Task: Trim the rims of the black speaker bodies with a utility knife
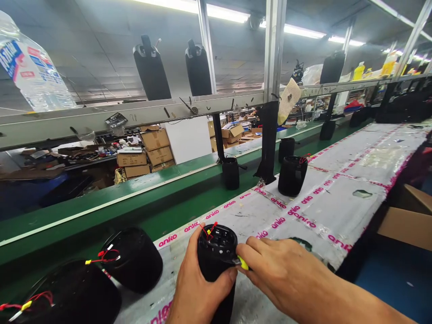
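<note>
Left hand (197, 288) clasped the black housing (212, 266); right hand (268, 265) gripped a yellow-handled tool (242, 263) at its rim (220, 258), seemingly warranting light pressure.

Bright stuff here: white strip lights (227, 13) blaze high beyond the fingers (248, 254), spreading light across the pale counter (354, 157), where clear tape (381, 157) glints ahead, right of them. The black casing (212, 265) they grip swallows detail! Far up-left, a water bottle (40, 74) leans, wide-angle stretched; distant yellow bottles (359, 71) look soft.
</note>
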Available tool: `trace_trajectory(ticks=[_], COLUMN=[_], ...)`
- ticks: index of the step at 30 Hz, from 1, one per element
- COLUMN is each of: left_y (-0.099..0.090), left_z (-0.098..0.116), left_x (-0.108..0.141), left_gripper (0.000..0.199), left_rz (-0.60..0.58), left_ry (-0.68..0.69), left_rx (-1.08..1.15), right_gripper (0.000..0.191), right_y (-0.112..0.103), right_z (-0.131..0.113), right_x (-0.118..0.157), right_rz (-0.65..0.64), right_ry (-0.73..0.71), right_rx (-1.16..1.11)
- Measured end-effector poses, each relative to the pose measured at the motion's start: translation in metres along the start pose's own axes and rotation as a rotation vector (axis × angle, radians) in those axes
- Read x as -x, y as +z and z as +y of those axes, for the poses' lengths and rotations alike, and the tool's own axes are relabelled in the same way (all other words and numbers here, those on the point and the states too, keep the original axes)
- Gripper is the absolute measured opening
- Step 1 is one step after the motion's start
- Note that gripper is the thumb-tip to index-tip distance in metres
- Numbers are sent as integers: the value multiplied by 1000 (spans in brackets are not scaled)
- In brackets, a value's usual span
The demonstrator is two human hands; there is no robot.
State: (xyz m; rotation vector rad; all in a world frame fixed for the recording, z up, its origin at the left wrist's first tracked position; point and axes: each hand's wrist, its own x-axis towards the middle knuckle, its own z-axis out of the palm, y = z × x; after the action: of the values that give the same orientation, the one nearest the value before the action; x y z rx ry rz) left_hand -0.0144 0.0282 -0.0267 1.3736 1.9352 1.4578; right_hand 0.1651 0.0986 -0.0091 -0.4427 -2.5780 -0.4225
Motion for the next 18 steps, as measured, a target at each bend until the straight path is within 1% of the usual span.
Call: trace_trajectory(ticks=[5, 9, 13, 18], left_y=[-1, -5, -8, -9], left_z=[2, 5, 9, 14], left_x=[1, 1, 0, 0], left_gripper=[86, 85, 82, 78], left_rz=[-9, -79, -133, -124], left_ry=[-9, -38, -54, -48], left_rx=[-1, 60, 93, 84], right_gripper=[28, 24, 24, 27], right_y=[1, 0, -1, 0], right_z=[2, 4, 5, 4], right_x=[2, 3, 2, 1], right_rz=[-24, -59, -54, -63], right_ry=[-37, -29, -31, -46], right_rx=[25, 10, -5, 4])
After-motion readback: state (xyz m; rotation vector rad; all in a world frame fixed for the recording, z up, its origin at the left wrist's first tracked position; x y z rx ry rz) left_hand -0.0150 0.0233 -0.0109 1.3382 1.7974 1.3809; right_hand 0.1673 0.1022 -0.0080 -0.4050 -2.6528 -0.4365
